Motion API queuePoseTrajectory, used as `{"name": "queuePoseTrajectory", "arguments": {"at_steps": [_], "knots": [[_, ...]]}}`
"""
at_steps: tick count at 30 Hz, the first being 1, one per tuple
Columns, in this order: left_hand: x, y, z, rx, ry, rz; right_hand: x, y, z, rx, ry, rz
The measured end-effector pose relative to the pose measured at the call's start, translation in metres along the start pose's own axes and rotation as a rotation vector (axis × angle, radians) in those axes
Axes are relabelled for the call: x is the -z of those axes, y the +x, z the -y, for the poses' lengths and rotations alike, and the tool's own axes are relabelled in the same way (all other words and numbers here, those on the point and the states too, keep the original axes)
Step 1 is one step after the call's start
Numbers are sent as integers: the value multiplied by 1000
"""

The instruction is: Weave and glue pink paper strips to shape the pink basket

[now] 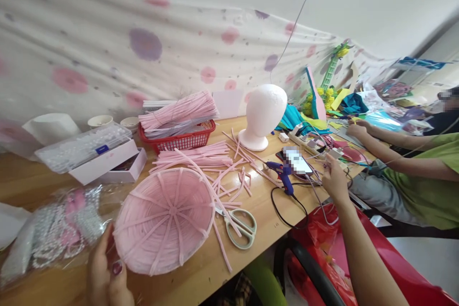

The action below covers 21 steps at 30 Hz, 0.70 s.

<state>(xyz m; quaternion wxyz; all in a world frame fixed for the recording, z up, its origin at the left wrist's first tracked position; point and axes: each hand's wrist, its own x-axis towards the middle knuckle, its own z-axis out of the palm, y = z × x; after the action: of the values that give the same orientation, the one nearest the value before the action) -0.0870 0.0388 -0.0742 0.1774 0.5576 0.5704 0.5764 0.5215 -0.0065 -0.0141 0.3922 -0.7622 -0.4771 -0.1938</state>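
My left hand grips the near left rim of a round pink bowl-shaped piece. Pink strips radiate from its centre over a wound, ribbed inside. My right hand is raised at the table's right edge, its fingers closed beside a white plug block and cables. Whether it holds the block or a cable is unclear. A blue glue gun lies left of that hand, close to a phone. Scissors with pale green handles lie right of the pink piece, with loose pink strips behind.
A white foam head stands at the back, beside a red basket of pink strip bundles. Bagged beads and boxes occupy the left. A power strip sits right. A co-worker in green works beyond my right arm.
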Motion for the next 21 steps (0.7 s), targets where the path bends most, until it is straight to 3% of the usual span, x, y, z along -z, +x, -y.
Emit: {"name": "queuePoseTrajectory", "arguments": {"at_steps": [4,10,16,21], "knots": [[2,-3,0,-34,101,9,-11,3,-1,30,26,27],[6,5,2,-311,201,24,-16,-2,2,45,40,74],[3,1,11,-165,147,91,-19,-5,1,26,-31,73],[5,8,21,-238,135,133,-22,-10,-4,-5,-118,62]]}}
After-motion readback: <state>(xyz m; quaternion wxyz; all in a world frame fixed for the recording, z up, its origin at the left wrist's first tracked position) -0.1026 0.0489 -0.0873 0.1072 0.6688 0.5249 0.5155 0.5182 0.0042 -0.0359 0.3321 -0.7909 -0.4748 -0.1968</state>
